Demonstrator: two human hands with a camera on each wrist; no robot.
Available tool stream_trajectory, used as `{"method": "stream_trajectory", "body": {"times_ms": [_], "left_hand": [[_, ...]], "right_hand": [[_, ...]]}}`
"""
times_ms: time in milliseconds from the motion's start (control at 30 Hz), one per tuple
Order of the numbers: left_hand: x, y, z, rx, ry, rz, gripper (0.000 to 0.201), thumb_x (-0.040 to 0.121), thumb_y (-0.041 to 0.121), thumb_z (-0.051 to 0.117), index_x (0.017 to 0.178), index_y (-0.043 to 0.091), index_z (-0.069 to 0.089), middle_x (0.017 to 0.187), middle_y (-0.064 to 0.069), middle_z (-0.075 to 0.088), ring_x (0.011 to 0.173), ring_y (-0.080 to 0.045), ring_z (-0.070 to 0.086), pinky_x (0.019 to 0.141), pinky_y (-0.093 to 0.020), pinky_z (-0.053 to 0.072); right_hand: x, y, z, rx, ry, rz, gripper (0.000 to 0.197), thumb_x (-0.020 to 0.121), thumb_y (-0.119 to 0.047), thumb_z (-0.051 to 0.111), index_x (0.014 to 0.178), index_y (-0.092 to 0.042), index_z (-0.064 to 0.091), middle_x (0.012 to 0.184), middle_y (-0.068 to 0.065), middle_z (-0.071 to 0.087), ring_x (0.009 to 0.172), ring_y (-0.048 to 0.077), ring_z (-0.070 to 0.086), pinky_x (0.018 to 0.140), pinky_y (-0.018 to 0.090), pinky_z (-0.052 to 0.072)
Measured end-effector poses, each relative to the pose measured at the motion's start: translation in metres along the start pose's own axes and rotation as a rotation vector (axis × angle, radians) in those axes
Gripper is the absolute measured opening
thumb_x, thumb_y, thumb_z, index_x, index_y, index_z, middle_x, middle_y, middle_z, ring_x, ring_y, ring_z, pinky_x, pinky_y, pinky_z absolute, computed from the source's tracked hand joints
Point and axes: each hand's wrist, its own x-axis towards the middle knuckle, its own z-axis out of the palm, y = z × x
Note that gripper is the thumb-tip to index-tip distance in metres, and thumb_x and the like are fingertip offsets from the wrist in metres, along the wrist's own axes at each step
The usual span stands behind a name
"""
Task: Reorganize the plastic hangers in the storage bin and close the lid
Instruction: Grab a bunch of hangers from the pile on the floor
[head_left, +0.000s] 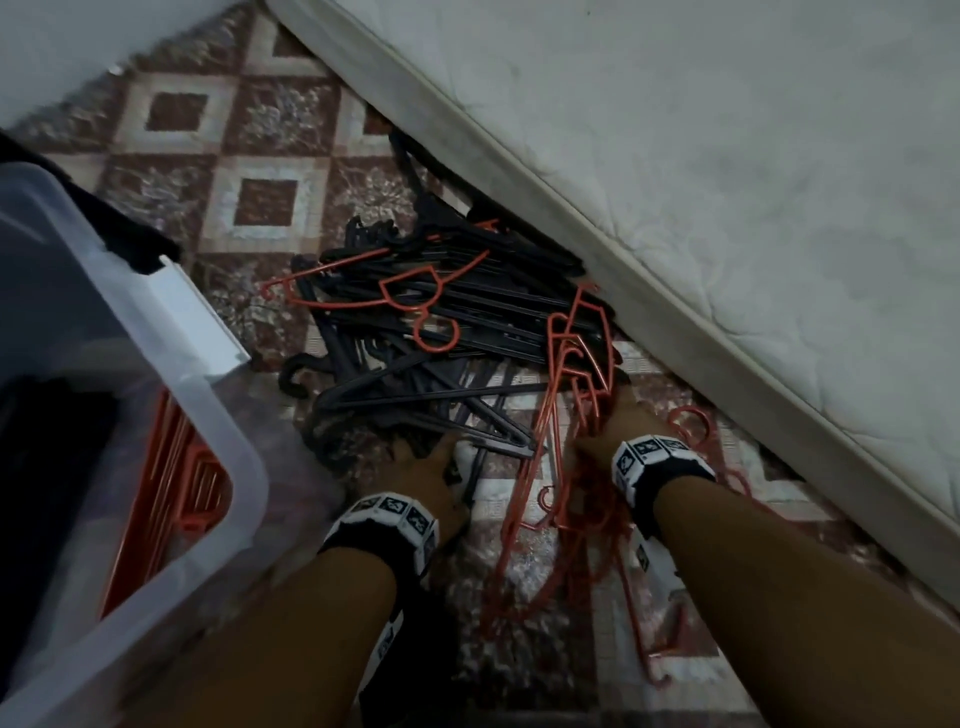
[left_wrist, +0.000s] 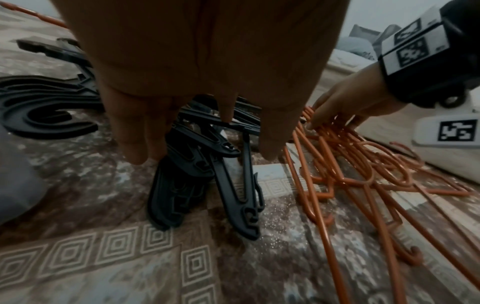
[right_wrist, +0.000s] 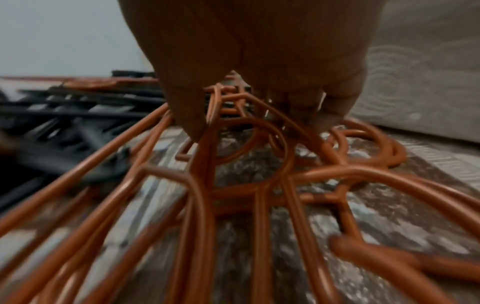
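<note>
While your right hand is gripping orange hangers, long axes running toward you, your left hand is hovering straight-fingered over black hangers.

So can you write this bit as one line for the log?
left hand: open over black hangers | right hand: gripping orange hangers | bin: open

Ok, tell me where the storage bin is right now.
The storage bin sits at the left edge of the head view, on the carpet beside the left hand, left of the black hangers, with orange hangers inside.
</note>
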Motion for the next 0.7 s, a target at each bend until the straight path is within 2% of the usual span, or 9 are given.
{"method": "stream_trajectory", "body": {"times_ms": [100,200,300,400,500,600,633,667,700], "left_hand": [[-0.004,0.003,-0.001,0.033,-0.025,0.030,0.092,0.077,0.066,0.057,0.146,0.055,-0.002,0.151,-0.024,0.019,0.121,-0.049,0.046,0.093,-0.050,0.050],[-0.011,0.006,0.002,0.000,-0.081,0.108,0.079,0.082,0.060,0.059,0.145,0.053,0.011,0.147,-0.015,0.026,0.126,-0.048,0.037,0.100,-0.053,0.044],[-0.014,0.007,0.003,-0.001,-0.097,0.194,0.071,0.086,0.056,0.056,0.144,0.053,0.015,0.138,-0.014,0.036,0.124,-0.044,0.037,0.109,-0.055,0.033],[-0.015,0.006,0.002,0.017,-0.117,0.232,0.069,0.087,0.053,0.052,0.147,0.051,0.017,0.143,-0.015,0.035,0.128,-0.045,0.035,0.110,-0.054,0.032],[-0.017,0.005,0.008,0.012,-0.093,0.300,0.065,0.088,0.049,0.054,0.147,0.047,0.027,0.153,-0.006,0.028,0.134,-0.040,0.034,0.106,-0.053,0.039],[-0.019,0.010,0.017,-0.102,-0.181,0.393,0.071,0.091,0.039,0.054,0.150,0.047,0.014,0.160,-0.001,0.017,0.134,-0.039,0.039,0.100,-0.049,0.046],[-0.021,0.011,0.019,-0.126,-0.183,0.398,0.069,0.093,0.038,0.052,0.151,0.045,0.014,0.161,0.000,0.018,0.130,-0.038,0.044,0.097,-0.048,0.048],[-0.023,0.012,0.020,-0.150,-0.136,0.394,0.064,0.094,0.038,0.050,0.150,0.043,0.020,0.158,-0.001,0.027,0.122,-0.034,0.052,0.093,-0.044,0.050],[-0.026,0.011,0.021,-0.182,-0.040,0.384,0.055,0.094,0.038,0.048,0.146,0.041,0.029,0.148,0.000,0.043,0.109,-0.027,0.059,0.089,-0.039,0.052]], "right_hand": [[0.003,0.001,-0.018,0.104,0.065,-0.004,0.093,0.075,-0.051,0.073,0.145,-0.009,0.028,0.133,0.018,0.055,0.114,0.037,0.058,0.093,0.042,0.050],[0.000,-0.007,-0.046,0.145,0.177,-0.083,0.086,0.071,-0.056,0.070,0.140,-0.019,0.035,0.125,0.015,0.062,0.105,0.037,0.063,0.091,0.047,0.052],[-0.007,-0.028,-0.075,-0.031,0.302,-0.180,0.064,0.068,-0.055,0.068,0.118,-0.023,0.044,0.105,0.009,0.066,0.091,0.033,0.065,0.083,0.045,0.054],[-0.008,-0.059,-0.099,-0.178,0.459,-0.303,0.060,0.067,-0.052,0.069,0.112,-0.020,0.048,0.099,0.011,0.066,0.088,0.034,0.065,0.078,0.044,0.055],[-0.003,-0.099,-0.111,-0.227,0.508,-0.484,0.062,0.069,-0.049,0.068,0.120,-0.019,0.049,0.109,0.013,0.064,0.098,0.037,0.062,0.083,0.044,0.052],[0.000,-0.142,-0.105,-0.313,0.390,-0.629,0.084,0.073,-0.051,0.070,0.144,-0.023,0.035,0.133,0.013,0.053,0.120,0.036,0.052,0.102,0.048,0.042],[0.000,-0.154,-0.101,-0.341,0.335,-0.654,0.095,0.073,-0.054,0.072,0.150,-0.026,0.026,0.143,0.011,0.045,0.127,0.035,0.045,0.107,0.049,0.035],[0.000,-0.162,-0.098,-0.348,0.295,-0.673,0.103,0.071,-0.058,0.074,0.153,-0.028,0.020,0.149,0.008,0.038,0.134,0.034,0.039,0.111,0.051,0.029],[-0.001,-0.166,-0.095,-0.321,0.282,-0.691,0.105,0.070,-0.061,0.074,0.154,-0.030,0.018,0.153,0.005,0.034,0.138,0.031,0.035,0.114,0.052,0.026]]}}
